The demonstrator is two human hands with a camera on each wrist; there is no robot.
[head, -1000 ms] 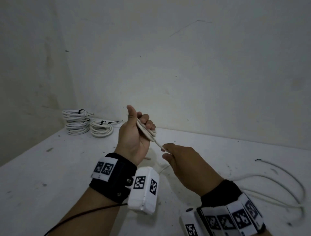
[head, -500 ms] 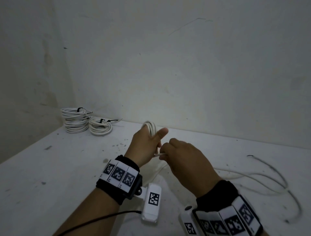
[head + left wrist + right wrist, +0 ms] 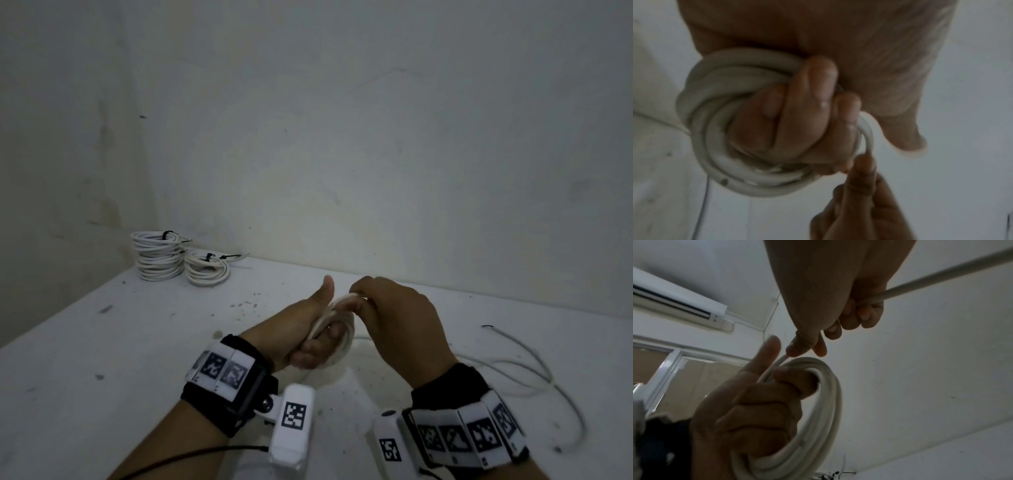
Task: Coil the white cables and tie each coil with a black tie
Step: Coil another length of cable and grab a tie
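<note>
My left hand grips a small coil of white cable, fingers curled through the loops and thumb up; the coil wraps round the fingers in the left wrist view. My right hand is just right of it, above the table, pinching the running cable where it meets the coil. The loose rest of the cable trails over the table to the right. No black tie is in either hand.
Two finished coils with black ties sit in the far left corner of the white table, against the wall. An air conditioner and a window appear in the right wrist view.
The left hand turned and lowered with the coil, taking on more turns. The right hand rose from below the coil to its top right, feeding cable. The loose cable drew in.
</note>
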